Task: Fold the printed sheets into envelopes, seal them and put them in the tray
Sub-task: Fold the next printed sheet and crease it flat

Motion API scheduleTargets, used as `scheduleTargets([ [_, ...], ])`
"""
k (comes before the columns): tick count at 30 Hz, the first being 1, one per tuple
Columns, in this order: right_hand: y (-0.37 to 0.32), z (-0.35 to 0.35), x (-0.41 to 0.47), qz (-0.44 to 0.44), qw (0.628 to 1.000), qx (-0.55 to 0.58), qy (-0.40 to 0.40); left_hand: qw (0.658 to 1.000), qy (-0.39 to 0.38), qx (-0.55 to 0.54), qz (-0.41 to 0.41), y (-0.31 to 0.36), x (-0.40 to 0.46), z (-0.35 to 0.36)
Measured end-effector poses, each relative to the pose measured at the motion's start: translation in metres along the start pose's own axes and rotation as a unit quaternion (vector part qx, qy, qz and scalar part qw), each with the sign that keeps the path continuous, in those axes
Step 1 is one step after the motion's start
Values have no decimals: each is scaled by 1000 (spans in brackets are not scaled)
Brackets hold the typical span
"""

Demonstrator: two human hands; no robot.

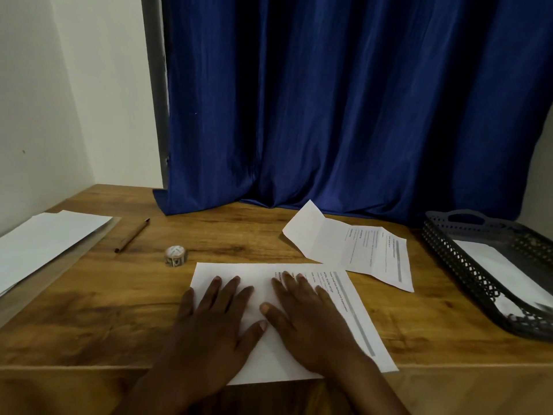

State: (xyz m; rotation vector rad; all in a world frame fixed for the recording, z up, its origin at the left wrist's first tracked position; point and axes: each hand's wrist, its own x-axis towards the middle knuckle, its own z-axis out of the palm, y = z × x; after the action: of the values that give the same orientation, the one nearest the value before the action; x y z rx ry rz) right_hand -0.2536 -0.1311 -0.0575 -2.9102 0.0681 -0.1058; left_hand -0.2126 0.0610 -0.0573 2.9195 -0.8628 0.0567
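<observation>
Pressed flat by both open hands, left (206, 322) and right (308, 322), at lower centre: printed sheet (353, 313), thin, limp, crease-prone; grip by edges.

The scene is dim and evenly lit, with no hard shadows. The blue curtain (344, 100) sinks into near-black folds at its upper middle, while a soft sheen runs down its pleats to either side of that. The white wall (59, 85) left of the curtain looks grey and flat. The wooden counter (89, 295) below the curtain carries a mild reflection along its front edge. Both hands (209, 333) are dark with little detail. Wide-angle distortion bows the counter's edges, and the tray (484, 280) at the curtain's lower right smears into blur at its near corner.
</observation>
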Motion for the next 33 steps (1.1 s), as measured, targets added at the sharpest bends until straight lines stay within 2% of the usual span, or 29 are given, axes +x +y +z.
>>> scheduleTargets([
  [5, 42, -11, -7, 63, 996, -57, -1, 1000, -11, -15, -4, -2, 0, -3],
  [9, 47, -10, -9, 77, 995, -58, 4, 999, -43, -17, -18, 2, 3, -10],
  [11, 46, -8, -8, 77, 995, -59, 9, 999, -31, -5, -28, 11, 9, -14],
  [14, 49, -6, -8, 76, 995, -61, 16, 999, 7, -2, 33, 34, 22, -16],
  [16, 49, -5, -7, 78, 995, -62, 17, 996, -7, -14, 88, 48, 30, -14],
  [19, 49, -5, -7, 78, 995, -64, 16, 993, -40, -19, 105, 53, 36, -7],
  [33, 42, -13, -12, 85, 995, -43, 8, 1000, -2, 1, 31, -41, 6, -5],
])
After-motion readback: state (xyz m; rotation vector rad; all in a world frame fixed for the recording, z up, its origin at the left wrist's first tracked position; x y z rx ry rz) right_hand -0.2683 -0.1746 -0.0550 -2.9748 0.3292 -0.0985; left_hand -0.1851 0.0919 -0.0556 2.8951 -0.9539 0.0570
